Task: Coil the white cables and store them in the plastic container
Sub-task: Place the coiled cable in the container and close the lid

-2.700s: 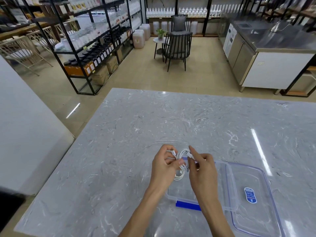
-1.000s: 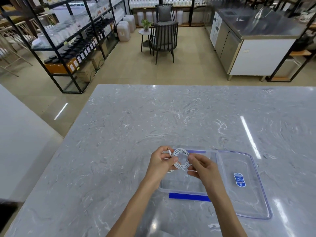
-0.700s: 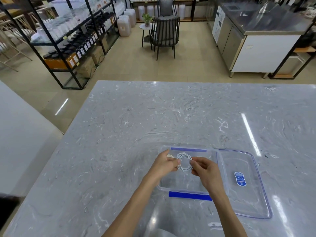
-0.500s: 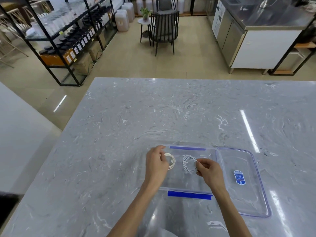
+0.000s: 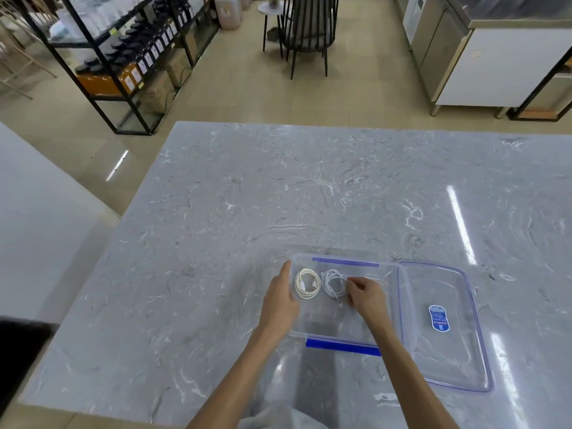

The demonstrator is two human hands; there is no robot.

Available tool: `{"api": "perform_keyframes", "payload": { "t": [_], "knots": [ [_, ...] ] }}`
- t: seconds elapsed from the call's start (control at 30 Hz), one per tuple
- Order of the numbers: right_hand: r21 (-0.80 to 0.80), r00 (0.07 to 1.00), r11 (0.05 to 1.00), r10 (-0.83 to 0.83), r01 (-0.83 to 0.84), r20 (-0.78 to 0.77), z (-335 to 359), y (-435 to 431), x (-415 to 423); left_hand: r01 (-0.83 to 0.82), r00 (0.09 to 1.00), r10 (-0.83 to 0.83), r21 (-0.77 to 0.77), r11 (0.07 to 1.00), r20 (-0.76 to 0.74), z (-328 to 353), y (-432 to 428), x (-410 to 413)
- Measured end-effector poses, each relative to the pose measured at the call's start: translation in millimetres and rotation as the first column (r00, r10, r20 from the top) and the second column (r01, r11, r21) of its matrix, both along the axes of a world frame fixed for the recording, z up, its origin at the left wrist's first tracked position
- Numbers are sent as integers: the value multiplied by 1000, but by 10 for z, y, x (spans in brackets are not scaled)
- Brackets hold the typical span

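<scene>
A clear plastic container [image 5: 393, 275] with blue clips sits on the grey marble table. Two coiled white cables lie inside it: a cream-white coil [image 5: 307, 283] on the left and a thinner white coil [image 5: 333, 283] beside it. My right hand [image 5: 365, 297] is inside the container and pinches the right edge of the thinner coil. My left hand [image 5: 280, 300] rests with straight fingers against the container's left wall, holding nothing.
The container's clear lid [image 5: 445, 329], with a blue label, lies flat right of the container. The marble table [image 5: 309, 187] extends far ahead and to both sides. Beyond it are black shelving racks [image 5: 123, 57], a chair [image 5: 308, 29] and a steel counter [image 5: 483, 54].
The coil held by both hands above the container has been lowered into it. My left hand let go and moved to the left wall; a cream coil now shows beside it.
</scene>
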State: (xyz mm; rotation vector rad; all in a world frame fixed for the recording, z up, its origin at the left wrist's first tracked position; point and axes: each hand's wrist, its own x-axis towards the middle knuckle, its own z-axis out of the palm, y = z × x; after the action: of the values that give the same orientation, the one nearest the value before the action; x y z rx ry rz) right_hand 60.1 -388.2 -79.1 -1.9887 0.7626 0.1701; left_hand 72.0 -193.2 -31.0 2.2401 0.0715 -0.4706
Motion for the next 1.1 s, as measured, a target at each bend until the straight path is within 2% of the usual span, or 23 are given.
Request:
{"api": "perform_keyframes", "payload": {
  "t": [0.07,0.33,0.37,0.43,0.53,0.6,0.7,0.77,0.83,0.9,0.93,1.03,1.1],
  "knots": [
    [-52,1000,999,13,-14,-5,12,-27,-37,7,1000,-7,-2,1000,-16,7,8,0],
    [33,994,995,99,-98,-43,246,50,-95,52,998,-52,3,999,-42,64,-6,14],
    [38,993,994,103,-101,-52,317,44,-113,64,996,-62,22,998,-61,88,-10,27],
    [39,998,997,61,-61,-1,480,2,-199,107,994,-102,173,979,-33,170,-61,62],
    [31,973,989,-147,143,181,722,-117,-538,190,949,-277,425,885,152,341,-323,200],
    [34,903,933,-357,359,239,844,-211,-853,311,850,-464,474,824,248,388,-720,385],
    [-62,786,791,-591,609,180,838,-364,-1362,515,684,-673,468,719,281,390,-1497,607],
    [-114,743,737,-669,666,16,680,-522,-1672,621,617,-755,452,640,223,333,-2006,624],
    [23,683,686,-721,727,-113,458,-657,-1870,690,600,-796,450,568,84,222,-2378,628],
    [216,602,564,-770,797,-210,298,-774,-1935,724,602,-796,467,507,-69,94,-2617,638],
    [291,590,523,-769,801,-244,221,-835,-1957,731,605,-785,485,480,-133,43,-2691,618],
    [440,641,499,-717,746,-273,63,-936,-1966,708,609,-774,559,432,-173,-103,-2790,559],
    [460,656,498,-695,735,-294,37,-992,-1926,694,612,-775,576,431,-158,-133,-2882,568]
  ]
}}
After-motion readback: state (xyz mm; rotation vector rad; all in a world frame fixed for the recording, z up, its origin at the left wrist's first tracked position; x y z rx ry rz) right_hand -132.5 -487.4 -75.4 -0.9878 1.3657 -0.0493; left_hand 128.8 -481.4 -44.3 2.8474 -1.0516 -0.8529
